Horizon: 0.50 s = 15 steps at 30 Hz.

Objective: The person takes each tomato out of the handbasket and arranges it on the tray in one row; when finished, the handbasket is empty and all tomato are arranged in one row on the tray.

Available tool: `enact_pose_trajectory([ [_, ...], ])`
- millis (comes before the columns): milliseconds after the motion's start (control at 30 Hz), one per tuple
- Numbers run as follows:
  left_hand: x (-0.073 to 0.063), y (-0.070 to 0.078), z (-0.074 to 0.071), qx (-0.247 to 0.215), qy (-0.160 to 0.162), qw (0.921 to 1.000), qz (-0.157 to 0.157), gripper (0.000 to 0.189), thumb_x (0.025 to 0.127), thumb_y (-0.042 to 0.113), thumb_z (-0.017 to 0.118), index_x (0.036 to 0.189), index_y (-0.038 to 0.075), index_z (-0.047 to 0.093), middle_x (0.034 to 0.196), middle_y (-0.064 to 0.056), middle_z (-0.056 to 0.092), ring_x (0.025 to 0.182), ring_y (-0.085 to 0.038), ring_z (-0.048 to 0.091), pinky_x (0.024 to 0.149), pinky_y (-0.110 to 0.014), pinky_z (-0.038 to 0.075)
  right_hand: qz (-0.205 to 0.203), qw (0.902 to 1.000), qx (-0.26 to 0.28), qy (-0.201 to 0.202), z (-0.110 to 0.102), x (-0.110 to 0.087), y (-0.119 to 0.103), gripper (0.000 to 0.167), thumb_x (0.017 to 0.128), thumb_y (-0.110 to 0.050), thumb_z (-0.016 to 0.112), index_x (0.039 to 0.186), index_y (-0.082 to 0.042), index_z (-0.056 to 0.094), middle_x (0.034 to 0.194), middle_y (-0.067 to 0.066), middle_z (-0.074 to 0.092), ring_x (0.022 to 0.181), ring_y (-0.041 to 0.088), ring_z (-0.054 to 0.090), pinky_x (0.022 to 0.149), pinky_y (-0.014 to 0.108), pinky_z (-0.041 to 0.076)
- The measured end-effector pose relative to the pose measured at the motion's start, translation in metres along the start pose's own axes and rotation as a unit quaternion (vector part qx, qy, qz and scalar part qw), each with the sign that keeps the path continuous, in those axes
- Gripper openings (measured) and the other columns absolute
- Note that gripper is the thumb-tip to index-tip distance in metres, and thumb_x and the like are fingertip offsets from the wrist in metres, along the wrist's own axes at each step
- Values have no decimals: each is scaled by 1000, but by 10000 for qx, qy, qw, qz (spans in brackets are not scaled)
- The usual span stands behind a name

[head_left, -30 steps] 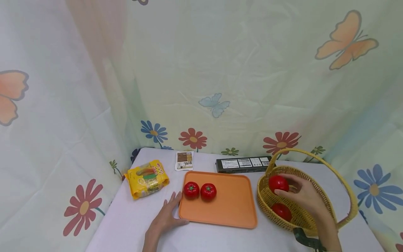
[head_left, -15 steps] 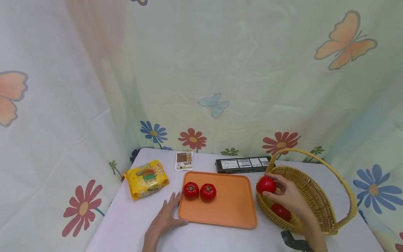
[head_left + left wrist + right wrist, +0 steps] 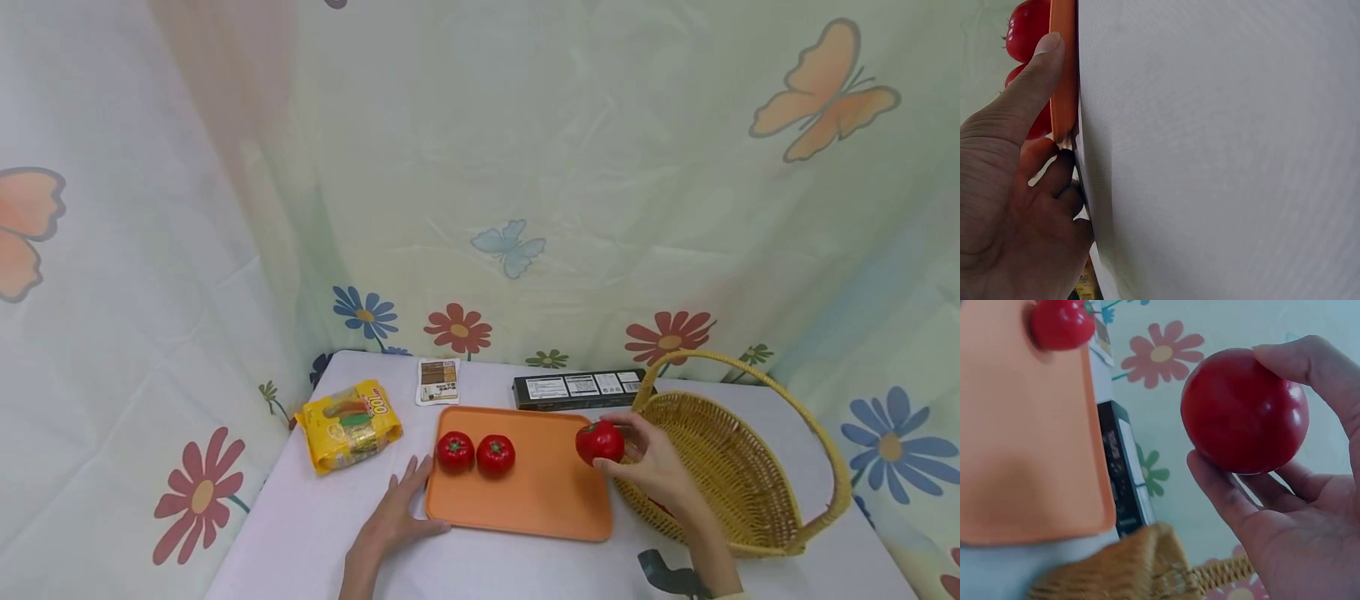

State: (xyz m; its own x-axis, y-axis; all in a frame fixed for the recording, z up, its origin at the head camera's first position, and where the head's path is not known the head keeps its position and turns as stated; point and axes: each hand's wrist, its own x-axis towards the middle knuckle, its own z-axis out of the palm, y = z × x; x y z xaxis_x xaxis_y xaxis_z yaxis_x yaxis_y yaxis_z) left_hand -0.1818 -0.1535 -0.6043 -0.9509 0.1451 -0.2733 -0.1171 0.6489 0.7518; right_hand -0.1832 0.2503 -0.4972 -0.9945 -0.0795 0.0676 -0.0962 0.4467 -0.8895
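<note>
My right hand [image 3: 647,460] grips a red tomato [image 3: 600,442] between thumb and fingers, above the right end of the orange tray [image 3: 551,492]. The right wrist view shows this tomato [image 3: 1244,412] held up, its smooth underside toward the camera. Two more tomatoes, the left one [image 3: 455,452] and the right one [image 3: 496,457], sit side by side on the tray's left part. My left hand [image 3: 393,515] rests at the tray's near left corner, fingers spread; in the left wrist view its thumb lies against the tray's side [image 3: 1065,75]. A wicker basket [image 3: 738,475] stands beneath my right wrist.
Another red tomato [image 3: 660,506] barely shows in the basket, mostly hidden by my right arm. The basket handle [image 3: 813,425] arches high. At the back lie a black box [image 3: 577,388] and a small packet [image 3: 438,382]; a yellow bag [image 3: 351,426] lies left.
My right hand has lifted the tomato out of the basket and carried it left, over the tray's right edge. The left hand has stayed at the tray corner.
</note>
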Motion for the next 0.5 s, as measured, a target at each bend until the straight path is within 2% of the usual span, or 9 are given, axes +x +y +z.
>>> enact_pose_trajectory([
  [100, 0, -1, 0, -13, 8, 10000, 2, 115, 73, 39, 100, 170, 27, 38, 179, -14, 24, 160, -60, 9, 122, -83, 20, -23, 9999, 139, -73, 10, 2, -1, 73, 84, -8, 92, 146, 1, 55, 144, 27, 60, 130, 48, 61, 98, 42, 66],
  [267, 1, -2, 1, 17, 15, 10000, -24, 115, 74, 41, 100, 169, 28, 38, 178, -14, 25, 160, -59, 9, 122, -83, 20, -279, 9994, 53, -177, 24, 7, -2, 75, 81, -7, 92, 147, 2, 58, 146, 28, 57, 130, 50, 59, 98, 48, 65],
  [500, 0, -1, 0, -45, -1, 10000, 0, 114, 74, 40, 100, 169, 27, 38, 178, -15, 25, 160, -59, 8, 122, -83, 19, -36, 9998, -166, -124, 43, 14, 2, 70, 79, -7, 93, 142, 0, 62, 143, 24, 58, 132, 49, 58, 102, 54, 63],
])
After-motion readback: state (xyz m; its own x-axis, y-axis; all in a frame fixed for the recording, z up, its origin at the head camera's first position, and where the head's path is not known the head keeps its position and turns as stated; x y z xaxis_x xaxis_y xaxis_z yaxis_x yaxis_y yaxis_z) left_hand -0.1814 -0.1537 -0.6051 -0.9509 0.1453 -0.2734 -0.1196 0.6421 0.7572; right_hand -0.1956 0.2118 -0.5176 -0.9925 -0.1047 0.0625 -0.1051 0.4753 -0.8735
